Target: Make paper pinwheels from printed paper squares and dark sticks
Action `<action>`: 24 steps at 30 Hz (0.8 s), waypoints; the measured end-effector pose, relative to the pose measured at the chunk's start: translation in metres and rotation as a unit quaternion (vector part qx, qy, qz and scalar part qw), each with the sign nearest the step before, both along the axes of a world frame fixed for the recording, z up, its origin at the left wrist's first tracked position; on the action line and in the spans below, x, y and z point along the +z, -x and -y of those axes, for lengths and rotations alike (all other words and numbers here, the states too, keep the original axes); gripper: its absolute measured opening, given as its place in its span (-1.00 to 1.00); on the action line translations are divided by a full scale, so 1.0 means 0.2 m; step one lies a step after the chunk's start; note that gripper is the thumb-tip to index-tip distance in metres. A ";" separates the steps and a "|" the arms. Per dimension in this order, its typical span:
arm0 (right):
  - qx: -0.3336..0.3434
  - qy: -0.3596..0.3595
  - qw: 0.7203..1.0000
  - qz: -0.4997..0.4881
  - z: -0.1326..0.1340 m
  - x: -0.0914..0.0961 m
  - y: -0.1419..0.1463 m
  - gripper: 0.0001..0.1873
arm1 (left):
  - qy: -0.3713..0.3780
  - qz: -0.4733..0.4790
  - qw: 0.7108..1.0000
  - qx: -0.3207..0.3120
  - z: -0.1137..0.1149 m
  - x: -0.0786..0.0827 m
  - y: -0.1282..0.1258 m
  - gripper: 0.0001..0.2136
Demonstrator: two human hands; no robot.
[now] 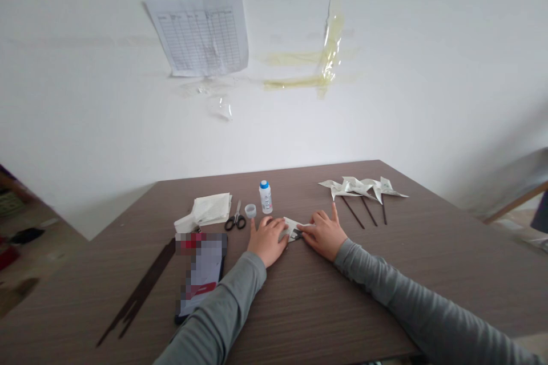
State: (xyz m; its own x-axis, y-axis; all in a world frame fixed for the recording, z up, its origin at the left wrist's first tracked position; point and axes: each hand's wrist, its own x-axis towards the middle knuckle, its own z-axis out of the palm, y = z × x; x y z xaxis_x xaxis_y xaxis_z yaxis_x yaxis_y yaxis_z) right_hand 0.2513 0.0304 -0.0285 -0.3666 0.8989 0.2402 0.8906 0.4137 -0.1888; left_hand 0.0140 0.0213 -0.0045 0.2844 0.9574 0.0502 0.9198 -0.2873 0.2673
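Folded paper (291, 228) under flat left hand (268, 240) and right hand (324, 234), blue-capped bottle (265, 198), label unreadable

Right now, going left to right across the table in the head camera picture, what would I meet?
Dark sticks, white papers, scissors, small lid, white bottle, folded paper, paper pinwheels.

Laminate table (428, 228) with scissors (235, 218), paper pinwheels (362, 188)
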 end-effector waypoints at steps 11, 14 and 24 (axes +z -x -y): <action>-0.079 0.069 0.993 -0.062 0.00 0.03 0.11 -0.76 | 0.000 0.011 1.000 0.014 -0.01 -0.03 0.01 -0.66; -0.088 0.077 0.991 -0.061 0.00 0.03 0.14 -0.76 | 0.007 0.007 1.000 0.018 0.00 -0.02 0.01 -0.65; -0.122 0.095 0.985 -0.080 0.01 0.04 0.11 -0.65 | 0.020 -0.014 0.999 0.025 0.03 0.03 0.00 -0.64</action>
